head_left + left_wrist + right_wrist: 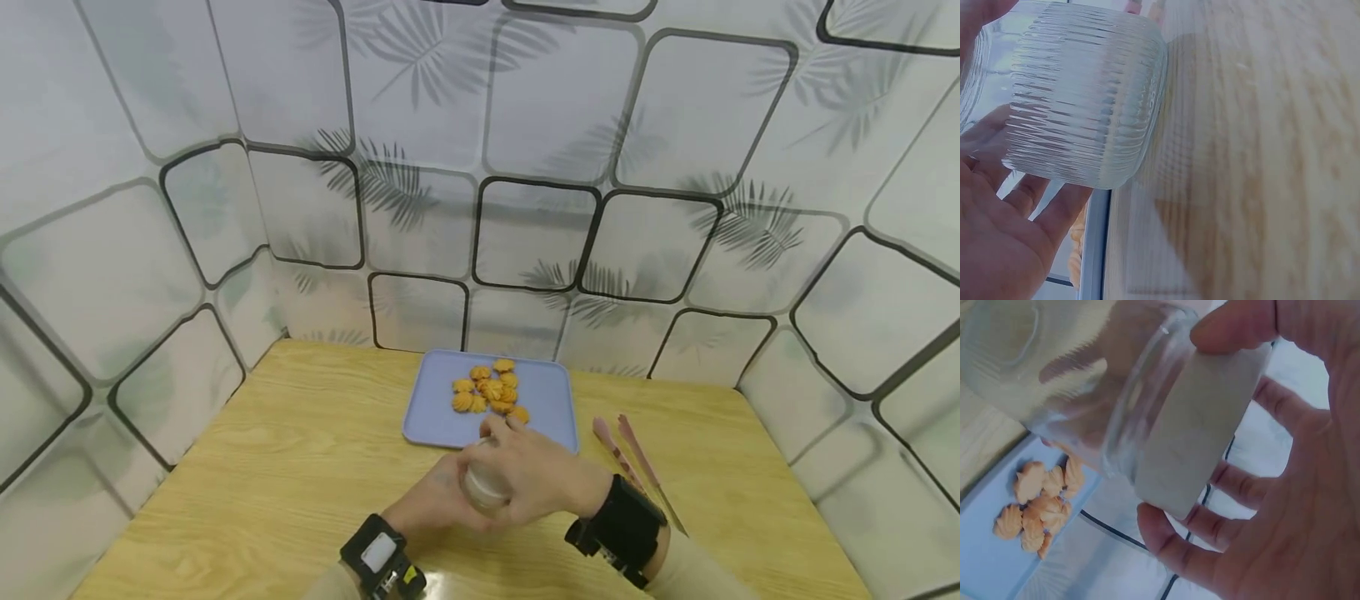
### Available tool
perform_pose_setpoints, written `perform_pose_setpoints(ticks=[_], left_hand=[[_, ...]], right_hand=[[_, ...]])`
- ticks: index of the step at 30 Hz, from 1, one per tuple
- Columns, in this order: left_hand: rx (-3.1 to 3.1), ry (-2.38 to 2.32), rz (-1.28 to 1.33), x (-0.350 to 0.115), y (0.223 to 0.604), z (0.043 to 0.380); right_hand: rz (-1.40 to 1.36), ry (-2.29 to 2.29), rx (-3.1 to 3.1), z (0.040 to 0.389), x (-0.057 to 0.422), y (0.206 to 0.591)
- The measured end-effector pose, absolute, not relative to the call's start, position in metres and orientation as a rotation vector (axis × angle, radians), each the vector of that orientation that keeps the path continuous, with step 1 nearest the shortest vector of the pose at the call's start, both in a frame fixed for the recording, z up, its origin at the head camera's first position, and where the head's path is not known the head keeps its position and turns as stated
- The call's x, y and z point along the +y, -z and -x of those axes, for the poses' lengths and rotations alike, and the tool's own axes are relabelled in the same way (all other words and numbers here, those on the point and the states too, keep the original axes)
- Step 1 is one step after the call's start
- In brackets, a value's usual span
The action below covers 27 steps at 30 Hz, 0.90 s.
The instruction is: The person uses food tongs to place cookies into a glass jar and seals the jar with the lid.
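A clear glass jar (487,487) with ribbed sides stands between both hands in front of the tray. My left hand (438,502) holds the jar's body, fingers around its far side. Seen from the left wrist, the ribbed glass (1088,94) comes close to the tabletop; whether its base touches the wood, I cannot tell. With thumb and fingers spread around the rim, my right hand (543,473) grips the pale lid (1204,431), which sits at the jar's mouth. No contents show through the glass.
Behind the hands lies a lavender-blue tray (543,400) with a heap of golden, ridged cookies (491,389) on it. Pink-tipped tongs (637,454) rest on the wooden table (315,450), right of the tray. Patterned curtain (420,225) encloses the table's back and sides.
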State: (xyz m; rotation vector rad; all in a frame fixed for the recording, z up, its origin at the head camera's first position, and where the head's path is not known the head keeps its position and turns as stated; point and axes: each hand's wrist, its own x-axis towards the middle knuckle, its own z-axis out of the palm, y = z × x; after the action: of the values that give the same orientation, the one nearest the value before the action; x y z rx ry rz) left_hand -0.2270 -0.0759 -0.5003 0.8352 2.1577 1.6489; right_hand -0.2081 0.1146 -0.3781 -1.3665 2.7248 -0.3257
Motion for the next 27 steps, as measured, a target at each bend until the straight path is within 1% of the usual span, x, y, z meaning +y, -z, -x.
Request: perform_pose_setpoints(ticks=[7,12,18,24,27], left_hand=[[2.193,-1.626,-0.878,-0.078,0.498,0.230],[2.201,-1.620,-0.898,-0.078,0.498,0.231],[2.125,-1.663,-0.925,-0.072,0.501,0.231],[2.155,-1.661,-0.932,-0.073,0.503,0.230],[2.162,-1.665,-0.931,-0.075,0.503,0.232]], right_hand=[[1.253,0.407,2.743,0.212,0.128,0.371],[1.161,0.499,2.734,0.210,0.145,0.376],[0.991,0.689,2.884,0.199,0.179,0.393],[0.663,0.618,3.099,0.189,0.195,0.424],[0.597,0.571,3.076,0.188,0.195,0.443]])
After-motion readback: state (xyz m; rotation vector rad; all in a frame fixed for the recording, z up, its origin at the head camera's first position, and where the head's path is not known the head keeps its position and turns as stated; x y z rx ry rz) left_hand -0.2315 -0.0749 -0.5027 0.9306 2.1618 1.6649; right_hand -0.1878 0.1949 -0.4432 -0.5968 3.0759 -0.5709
